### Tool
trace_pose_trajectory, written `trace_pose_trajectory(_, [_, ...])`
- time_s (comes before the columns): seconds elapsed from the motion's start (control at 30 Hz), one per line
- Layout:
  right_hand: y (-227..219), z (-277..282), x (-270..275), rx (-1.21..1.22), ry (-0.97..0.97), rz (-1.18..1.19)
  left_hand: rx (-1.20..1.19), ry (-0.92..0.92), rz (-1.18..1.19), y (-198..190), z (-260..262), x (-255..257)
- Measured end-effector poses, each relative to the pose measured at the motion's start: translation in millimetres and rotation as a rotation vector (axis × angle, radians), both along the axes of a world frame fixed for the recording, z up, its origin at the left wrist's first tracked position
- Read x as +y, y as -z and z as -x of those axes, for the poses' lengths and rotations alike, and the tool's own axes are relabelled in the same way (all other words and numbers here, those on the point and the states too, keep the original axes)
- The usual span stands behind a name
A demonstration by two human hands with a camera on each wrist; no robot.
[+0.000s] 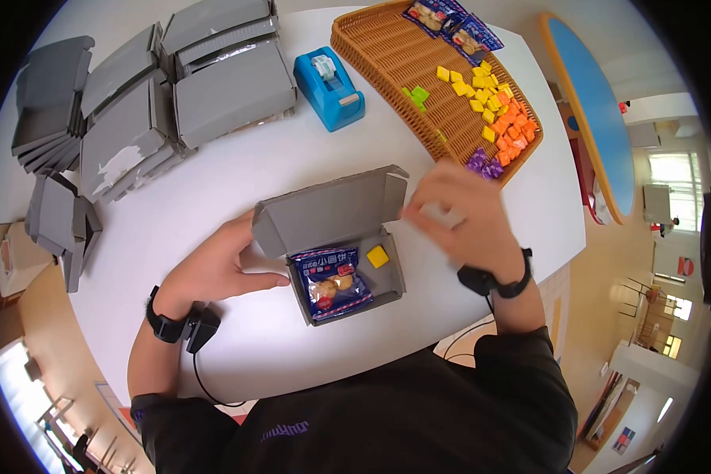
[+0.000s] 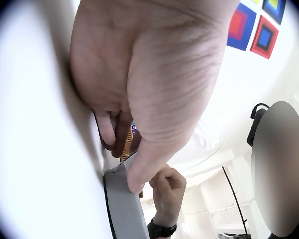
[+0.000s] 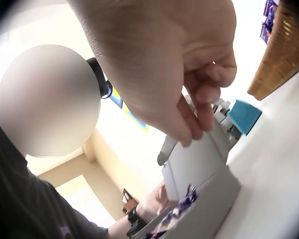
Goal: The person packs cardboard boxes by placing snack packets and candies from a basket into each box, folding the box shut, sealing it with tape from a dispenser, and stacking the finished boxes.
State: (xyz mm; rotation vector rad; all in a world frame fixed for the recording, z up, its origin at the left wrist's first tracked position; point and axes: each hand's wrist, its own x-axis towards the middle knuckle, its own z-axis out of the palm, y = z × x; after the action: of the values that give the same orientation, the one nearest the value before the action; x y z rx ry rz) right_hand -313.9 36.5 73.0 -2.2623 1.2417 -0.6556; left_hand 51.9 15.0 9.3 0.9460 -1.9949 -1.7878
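A small grey cardboard box [image 1: 395,272] stands with its lid [image 1: 324,209] raised. Inside lie a blue cookie packet [image 1: 332,284] on the left and a yellow wrapped piece [image 1: 378,256] on the right. My left hand [image 1: 213,268] grips the box's left side, thumb at the near edge and fingers behind; in the left wrist view the thumb of the left hand [image 2: 164,79] lies against the grey box [image 2: 124,204]. My right hand [image 1: 466,217] hovers right of the lid, fingers loosely bent. In the right wrist view, nothing shows between the fingertips of the right hand [image 3: 159,64].
Behind on the right, a wicker basket [image 1: 379,59] holds yellow, orange, green and purple wrapped pieces and blue packets. A blue tape dispenser [image 1: 336,99] stands left of it. Stacked grey boxes [image 1: 229,91] fill the back left of the white table [image 1: 205,197].
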Motion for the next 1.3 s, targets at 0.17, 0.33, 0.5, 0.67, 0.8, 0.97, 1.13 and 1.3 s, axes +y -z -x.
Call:
trace_pose_trajectory(0.17, [15.8,29.7,-43.4,0.107,0.324,0.164,-0.008,0.014,0.039,5.4,-5.0,1.0])
trace_pose_trajectory(0.33, [30.9,42.5,-47.7,0.087,0.31,0.042,0.019,0.038,0.108,3.5,-2.5,-0.2])
trace_pose_trajectory(0.5, [28.8,43.6,-46.3,0.086,0.288,0.033,0.072,0.033,0.163,5.2,-2.9,0.3])
trace_pose_trajectory(0.67, [26.1,39.1,-41.7,0.081,0.326,0.017,0.043,0.06,0.215,-4.0,-1.7,-0.3])
trace_pose_trajectory(0.8, [20.0,42.1,-37.4,0.104,0.313,-0.057,0.072,0.022,0.214,-0.3,-2.6,1.1])
trace_pose_trajectory(0.97, [21.1,64.6,-43.6,-0.008,0.301,-0.172,0.058,0.037,0.267,-0.4,-1.7,0.0])
trace_pose_trajectory(1.13, [23.7,79.9,-45.6,-0.094,0.321,-0.357,0.085,0.051,0.235,-4.1,-1.4,-0.9])
trace_pose_trajectory(1.3, [19.2,88.7,-46.4,-0.011,0.205,-0.352,0.107,0.051,0.234,-6.4,-1.8,-2.6])
